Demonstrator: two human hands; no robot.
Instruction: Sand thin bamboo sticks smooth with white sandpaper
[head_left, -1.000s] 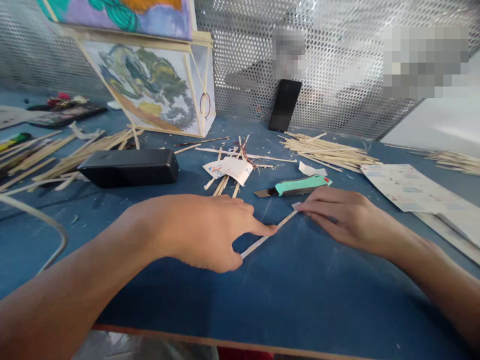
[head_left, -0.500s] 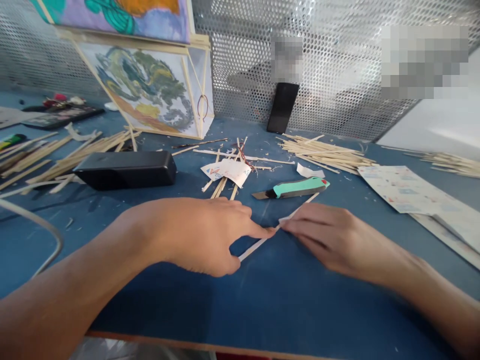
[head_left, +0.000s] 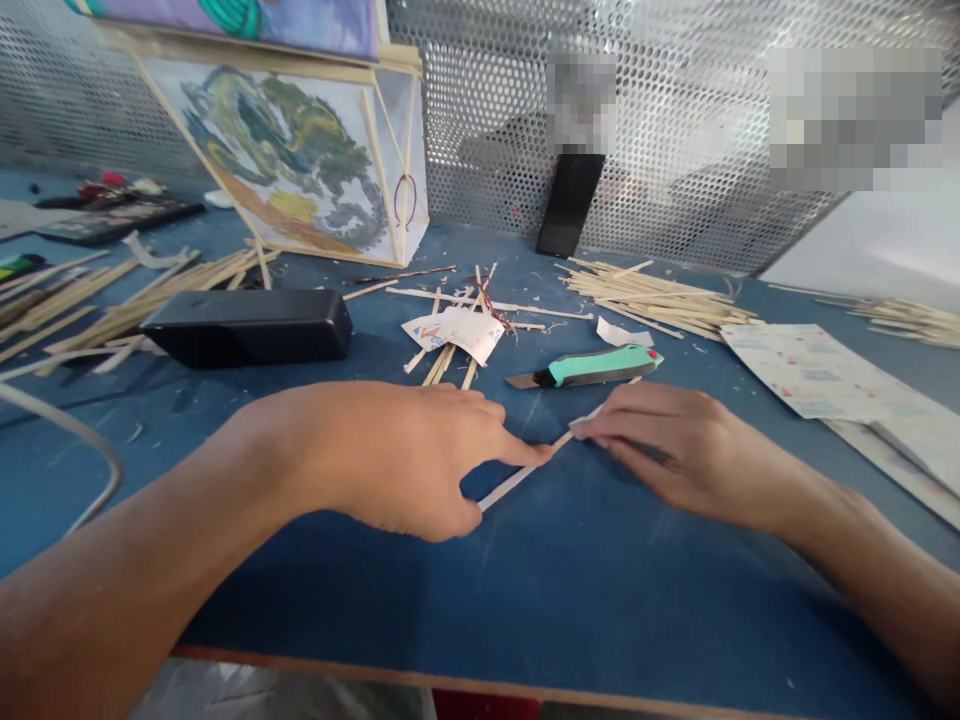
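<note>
A thin wooden stick (head_left: pixel 564 438) lies slantwise on the blue table, with a whitish stretch (head_left: pixel 510 487) along its near part. My left hand (head_left: pixel 405 455) is palm down over it. Its index fingertip and thumb touch the stick at two separate places, spread apart. My right hand (head_left: pixel 667 445) pinches a small strip of white paper (head_left: pixel 578 424) against the stick, farther along; its fingertips hide part of it. Just beyond the stick is a teal utility knife (head_left: pixel 600 366), blade out, pointing left. Behind my left hand, a paper scrap (head_left: pixel 457 332) rests on several crossed sticks (head_left: pixel 441 368).
A black box (head_left: pixel 251 325) stands at left near a white cable (head_left: pixel 101 430) and loose sticks (head_left: pixel 180 282). A wooden-framed painted lantern (head_left: pixel 285 160) is behind. A phone (head_left: pixel 571 205) leans on the perforated metal panel (head_left: pixel 480 120). More sticks (head_left: pixel 645 297) and paper sheets (head_left: pixel 802 370) lie right.
My right hand has slid slightly up and away along the stick, with the white strip between its fingertips. The gap between both hands has widened a little; my left hand stays on the stick.
</note>
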